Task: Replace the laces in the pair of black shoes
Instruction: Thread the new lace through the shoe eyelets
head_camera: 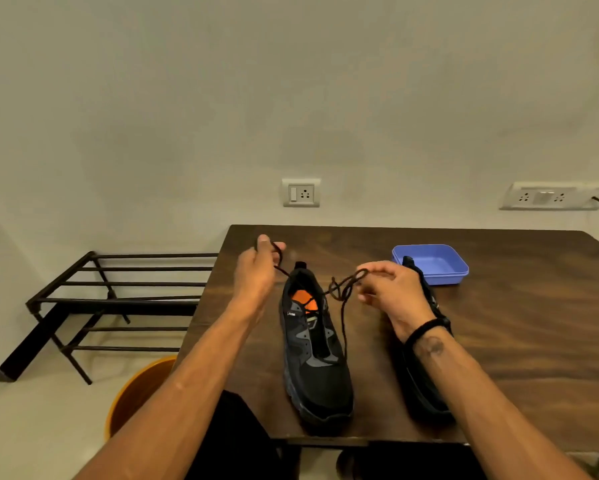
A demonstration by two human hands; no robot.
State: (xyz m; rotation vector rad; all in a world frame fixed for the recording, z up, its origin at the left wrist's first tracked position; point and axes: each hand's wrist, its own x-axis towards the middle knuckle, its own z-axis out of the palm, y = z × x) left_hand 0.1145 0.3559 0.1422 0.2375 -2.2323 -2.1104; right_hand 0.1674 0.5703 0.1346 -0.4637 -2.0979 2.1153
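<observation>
Black lace [343, 289] between two raised hands

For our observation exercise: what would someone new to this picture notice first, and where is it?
First, the two hands raised over the table: the left hand and right hand each pinch an end of a dark lace stretched between them. Below stands a black shoe with an orange insole, mid-table. A blue tray sits behind to the right.
</observation>
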